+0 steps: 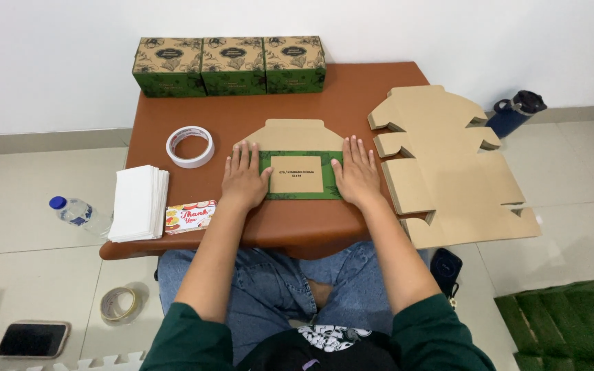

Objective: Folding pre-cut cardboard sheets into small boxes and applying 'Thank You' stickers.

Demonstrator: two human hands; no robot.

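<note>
Currently: left hand (244, 180) & right hand (356, 177) lay flat, fingers spread, pressing one partly folded carton (297, 158); 3 finished boxes (229, 65) at 12 o'clock, flat blanks (448, 165) at 3 o'clock unfolded.

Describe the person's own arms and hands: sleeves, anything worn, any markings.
Both arms wear dark green sleeves pushed up above the elbows, leaving the forearms bare. The left hand and right hand are bare: no gloves, and no rings, watch or bracelets that can be made out at this size. The fingers show no markings. The nails are too small to judge.
</note>
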